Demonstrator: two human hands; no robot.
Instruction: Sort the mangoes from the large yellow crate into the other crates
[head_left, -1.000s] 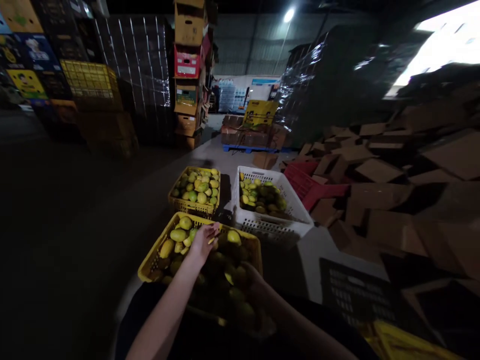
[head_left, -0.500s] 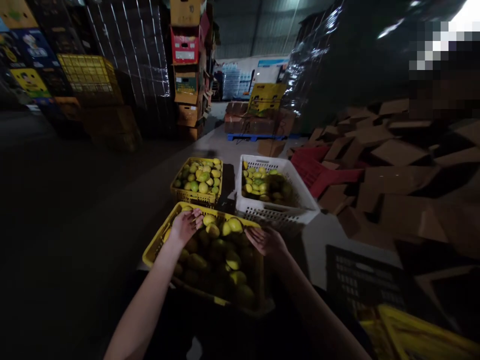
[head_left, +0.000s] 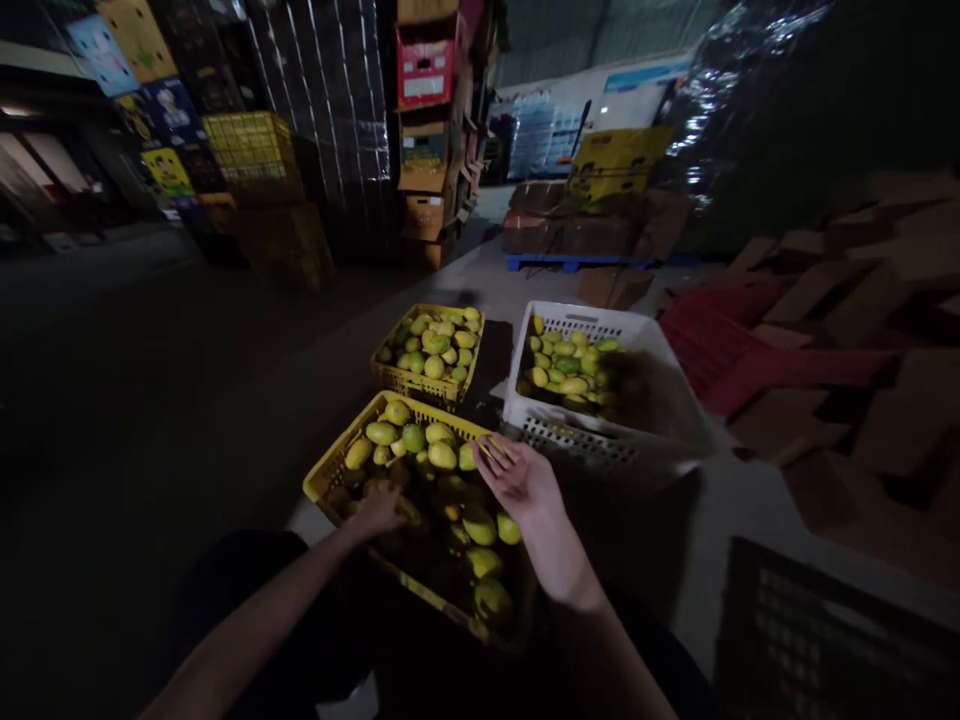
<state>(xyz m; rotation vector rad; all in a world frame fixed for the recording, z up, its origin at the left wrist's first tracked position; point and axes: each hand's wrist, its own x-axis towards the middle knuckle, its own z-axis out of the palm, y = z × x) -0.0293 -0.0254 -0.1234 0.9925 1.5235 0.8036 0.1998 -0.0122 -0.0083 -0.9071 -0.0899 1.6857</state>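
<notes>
Directly before me stands a yellow crate (head_left: 341,440) of yellow-green lemons (head_left: 442,455), some lit and many in deep shadow. My left hand (head_left: 379,512) reaches down into its left half, over the dark fruit. Its fingers are lost in the shade, so whether they grip a lemon does not show. Above the crate's right rim is my right hand (head_left: 525,485), palm turned up, fingers stretched out and nothing in it. A second yellow crate (head_left: 386,378) heaped with lemons stands behind. To its right sits a larger white crate (head_left: 675,400), partly filled with lemons.
Red plastic crates (head_left: 727,345) and loose cardboard (head_left: 810,490) cover the floor at right. A dark crate (head_left: 810,640) lies at lower right. Behind are stacked cartons (head_left: 426,150), a blue pallet (head_left: 570,264) bearing boxes and a yellow crate (head_left: 251,150) on a stack.
My left hand has gone from above the crate's far rim down into the fruit. My right hand has turned its palm up. The view has swung left.
</notes>
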